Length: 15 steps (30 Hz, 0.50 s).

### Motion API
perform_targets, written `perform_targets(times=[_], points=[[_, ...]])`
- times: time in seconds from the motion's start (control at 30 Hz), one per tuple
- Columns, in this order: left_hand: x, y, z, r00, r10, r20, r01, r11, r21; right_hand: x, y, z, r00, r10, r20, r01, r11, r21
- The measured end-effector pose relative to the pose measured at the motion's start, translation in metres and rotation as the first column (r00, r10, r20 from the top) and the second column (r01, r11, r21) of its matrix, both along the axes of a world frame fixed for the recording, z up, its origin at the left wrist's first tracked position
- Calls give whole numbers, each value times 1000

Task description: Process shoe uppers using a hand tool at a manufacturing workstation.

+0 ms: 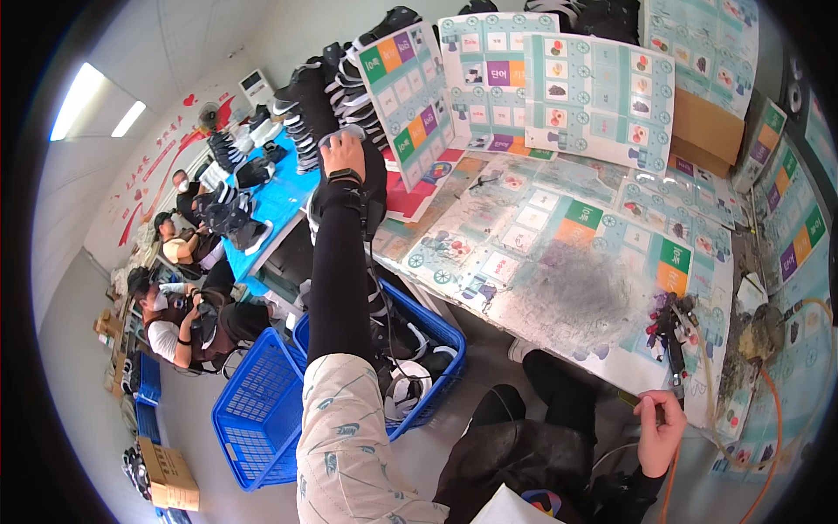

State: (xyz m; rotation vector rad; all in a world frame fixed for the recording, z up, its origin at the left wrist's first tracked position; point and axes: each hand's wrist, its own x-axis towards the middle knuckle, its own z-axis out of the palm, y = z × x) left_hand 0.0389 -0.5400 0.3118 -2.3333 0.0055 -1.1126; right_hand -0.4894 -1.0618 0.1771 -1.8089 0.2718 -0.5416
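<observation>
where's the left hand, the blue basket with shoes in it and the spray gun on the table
left hand (342, 150), head view, on the back of the hand
blue basket (443, 334), head view, on its right rim
spray gun (670, 332), head view, on its dark body

Printed sheets (576, 236) cover the worktable, more leaning behind on a cardboard box (703, 131). Left of the table stand two blue baskets (262, 410), one holding shoes. Farther left, seated people (183, 319) work beside a blue bench (279, 196).
</observation>
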Motion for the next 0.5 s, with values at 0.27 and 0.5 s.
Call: perform_targets(times=[0.27,0.5], points=[[15,-6,-3,963,-231,-137,208,965,-162,-5,30,-14,996,73,-51,-78,991,-112],[-45,24,-26,949,-303,85,311,945,-100,-5,53,-28,975,200,-99,-210,972,-104]])
